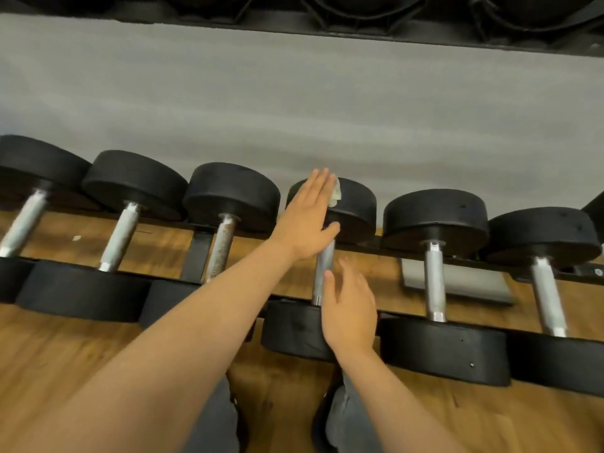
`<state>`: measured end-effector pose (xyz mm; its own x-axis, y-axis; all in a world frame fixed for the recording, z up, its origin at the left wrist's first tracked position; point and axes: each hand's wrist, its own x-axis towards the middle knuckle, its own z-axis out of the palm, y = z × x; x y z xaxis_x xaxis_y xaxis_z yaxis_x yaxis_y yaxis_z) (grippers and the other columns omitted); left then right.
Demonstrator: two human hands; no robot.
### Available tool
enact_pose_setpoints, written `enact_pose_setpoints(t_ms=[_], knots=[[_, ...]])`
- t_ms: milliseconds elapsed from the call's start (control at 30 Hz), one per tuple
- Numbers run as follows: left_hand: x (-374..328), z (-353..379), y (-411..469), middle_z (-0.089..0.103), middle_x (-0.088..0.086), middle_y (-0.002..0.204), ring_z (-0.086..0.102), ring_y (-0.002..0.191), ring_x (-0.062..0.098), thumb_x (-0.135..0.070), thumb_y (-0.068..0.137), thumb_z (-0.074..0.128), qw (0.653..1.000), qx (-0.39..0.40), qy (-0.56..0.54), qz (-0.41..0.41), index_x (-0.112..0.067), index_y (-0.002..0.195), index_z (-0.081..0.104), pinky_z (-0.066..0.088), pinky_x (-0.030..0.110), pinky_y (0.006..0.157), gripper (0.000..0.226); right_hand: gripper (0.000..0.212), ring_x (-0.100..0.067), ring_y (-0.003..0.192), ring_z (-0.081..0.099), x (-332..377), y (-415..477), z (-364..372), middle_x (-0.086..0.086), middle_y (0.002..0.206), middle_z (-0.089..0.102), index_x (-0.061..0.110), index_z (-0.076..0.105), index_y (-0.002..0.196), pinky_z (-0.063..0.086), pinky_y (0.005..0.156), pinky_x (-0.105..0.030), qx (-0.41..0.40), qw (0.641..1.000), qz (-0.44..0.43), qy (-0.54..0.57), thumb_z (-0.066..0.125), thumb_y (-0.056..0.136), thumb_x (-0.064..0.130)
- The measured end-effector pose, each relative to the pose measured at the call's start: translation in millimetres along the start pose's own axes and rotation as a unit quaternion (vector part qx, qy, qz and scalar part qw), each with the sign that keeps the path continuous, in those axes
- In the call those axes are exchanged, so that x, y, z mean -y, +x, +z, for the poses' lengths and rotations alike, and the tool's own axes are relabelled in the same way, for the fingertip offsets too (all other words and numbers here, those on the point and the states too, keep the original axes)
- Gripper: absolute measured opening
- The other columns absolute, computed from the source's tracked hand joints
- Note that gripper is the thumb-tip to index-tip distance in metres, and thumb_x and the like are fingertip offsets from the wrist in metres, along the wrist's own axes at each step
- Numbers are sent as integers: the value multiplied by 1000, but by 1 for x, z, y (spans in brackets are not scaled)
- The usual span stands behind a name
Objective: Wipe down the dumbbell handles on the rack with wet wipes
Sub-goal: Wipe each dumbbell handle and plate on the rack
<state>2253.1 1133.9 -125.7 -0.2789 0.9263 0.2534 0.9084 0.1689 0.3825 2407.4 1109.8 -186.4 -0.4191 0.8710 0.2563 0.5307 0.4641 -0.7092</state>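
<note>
the left hand [309, 217] lies flat on the far head [354, 207] of the fourth dumbbell [295, 328] from the left, fingers straight and together, thumb at the top of its handle [323, 273]. a crumpled white wet wipe [336, 192] peeks out from under the fingertips, against that black head. the right hand [351, 308] is just beside the lower handle, fingers straight and loosely apart; contact cannot be told. the dumbbell sits on the black rack [196, 256] among others, over a wooden floor [65, 354]

Left hand [307, 217] presses a wet wipe [336, 194] on a dumbbell [356, 210]; right hand [351, 308] hovers beside its handle [323, 273].
</note>
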Motion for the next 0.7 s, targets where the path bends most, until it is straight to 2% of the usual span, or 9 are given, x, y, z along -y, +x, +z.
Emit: enact_pose_setpoints(t_ms=[67, 167, 300, 433, 567, 700], knots=[[-5, 17, -14, -7, 4, 165, -13, 151, 17, -34, 96, 53, 999, -36, 9, 12, -11, 157, 0, 5, 39, 124, 85, 58, -12, 118, 57, 0, 0, 1, 3, 126, 63, 20, 54, 134, 49, 99, -40, -2, 1000, 4, 7, 26, 97, 55], [5, 19, -15, -10, 4, 165, -14, 150, 15, -45, 95, 54, 998, -42, 30, 35, -12, 157, -4, 3, 37, 124, 91, 65, -10, 121, 54, 0, -2, 3, 4, 130, 61, 21, 55, 135, 47, 102, -38, -4, 1000, 18, 12, 21, 93, 57], [12, 14, -4, -12, 4, 164, -12, 150, 16, -56, 90, 57, 994, -58, -68, -69, -11, 155, -10, 4, 35, 124, 104, 46, 0, 113, 49, 2, -2, 0, 6, 126, 61, 21, 55, 133, 36, 96, -20, -2, 1000, 22, 18, 34, 98, 42], [14, 28, -17, -13, 2, 164, -13, 150, 14, -61, 83, 64, 990, -67, -106, -66, -13, 155, -13, 3, 34, 124, 115, 41, 5, 110, 45, 2, -1, 0, 8, 128, 59, 23, 53, 136, 33, 93, -16, 6, 999, 42, 8, 41, 100, 39], [25, 21, -7, -10, -4, 165, -3, 151, 14, -57, 78, 72, 966, -60, -201, -150, -19, 156, -13, 15, 39, 123, 121, 40, 8, 103, 40, 3, -2, -2, 12, 125, 58, 27, 51, 136, 34, 87, -16, 31, 998, 53, 15, 37, 101, 40], [25, 39, -26, -7, -5, 165, 0, 151, 12, -52, 75, 78, 953, -70, -252, -149, -20, 156, -12, 15, 35, 123, 125, 40, 8, 97, 40, 3, -2, -2, 16, 116, 57, 29, 51, 136, 33, 82, -14, 42, 997, 60, 8, 36, 101, 42]])
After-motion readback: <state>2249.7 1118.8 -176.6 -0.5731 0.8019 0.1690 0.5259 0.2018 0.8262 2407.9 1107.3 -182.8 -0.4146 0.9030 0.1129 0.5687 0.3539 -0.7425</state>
